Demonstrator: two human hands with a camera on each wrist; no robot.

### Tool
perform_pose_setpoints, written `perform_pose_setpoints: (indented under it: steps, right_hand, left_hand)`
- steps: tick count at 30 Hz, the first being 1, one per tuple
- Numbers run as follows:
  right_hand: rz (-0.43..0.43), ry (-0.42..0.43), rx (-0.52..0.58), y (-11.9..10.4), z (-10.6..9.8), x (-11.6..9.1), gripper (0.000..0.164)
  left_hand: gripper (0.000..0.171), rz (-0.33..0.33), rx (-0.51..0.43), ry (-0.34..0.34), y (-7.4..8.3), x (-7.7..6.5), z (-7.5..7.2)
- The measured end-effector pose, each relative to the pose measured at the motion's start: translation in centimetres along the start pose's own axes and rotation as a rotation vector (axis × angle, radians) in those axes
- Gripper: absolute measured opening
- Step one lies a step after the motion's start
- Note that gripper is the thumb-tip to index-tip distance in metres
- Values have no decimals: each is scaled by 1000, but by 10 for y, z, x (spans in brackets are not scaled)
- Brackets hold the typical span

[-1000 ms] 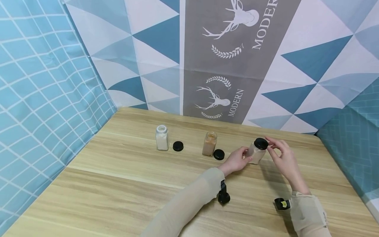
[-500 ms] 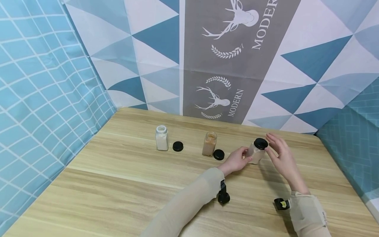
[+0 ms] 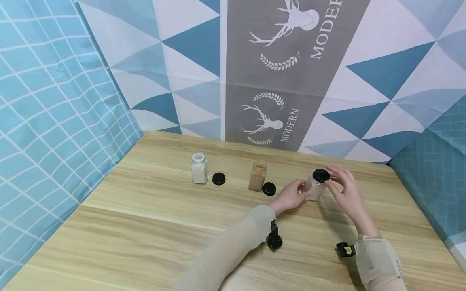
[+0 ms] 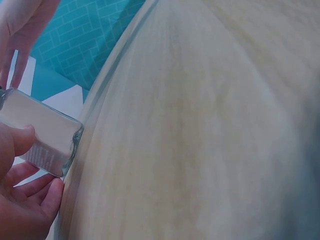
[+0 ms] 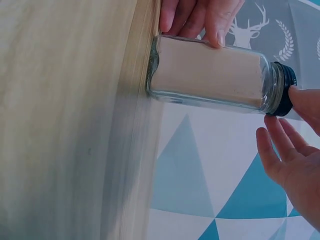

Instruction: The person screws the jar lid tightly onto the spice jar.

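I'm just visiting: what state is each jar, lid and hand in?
White jar: open, upright
Left lid: off, flat on the table
Brown jar: open, upright
Middle lid: off, flat on the table
Right jar: lidded, filled
Right lid: on, tightness unclear
Left hand: holding right jar
Right hand: seems to pinch right lid

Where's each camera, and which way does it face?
Head: on the head, facing forward and down over the table; left hand, right hand and sleeves show.
Left wrist: on that wrist, facing along the table, held jar at left; both hands show partly.
Right wrist: on that wrist, facing the held jar and lid; both hands show partly.
Shared: both wrist views show the held jar.
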State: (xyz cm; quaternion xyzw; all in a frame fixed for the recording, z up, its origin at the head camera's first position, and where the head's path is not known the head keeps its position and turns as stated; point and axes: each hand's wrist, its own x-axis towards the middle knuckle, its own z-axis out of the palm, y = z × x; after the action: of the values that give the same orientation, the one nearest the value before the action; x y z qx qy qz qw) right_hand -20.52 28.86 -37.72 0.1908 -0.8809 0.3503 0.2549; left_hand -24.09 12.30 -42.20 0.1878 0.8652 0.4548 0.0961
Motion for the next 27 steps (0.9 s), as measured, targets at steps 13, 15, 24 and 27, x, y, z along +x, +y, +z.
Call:
perform_pose_setpoints:
  steps: [13, 15, 24, 27]
  right_hand:
    - [-18, 36, -46, 0, 0, 0, 36]
    - [-24, 45, -47, 0, -1, 0, 35]
    - [19, 32, -105, 2, -1, -1, 25]
    - [11, 9, -60, 3, 0, 0, 23]
  left_hand:
    - [43, 20, 12, 2, 0, 1, -1]
    - [43, 19, 9, 1, 0, 1, 0]
    - [43, 16, 0, -1, 1, 0, -1]
    - [43, 14, 3, -1, 2, -1, -2]
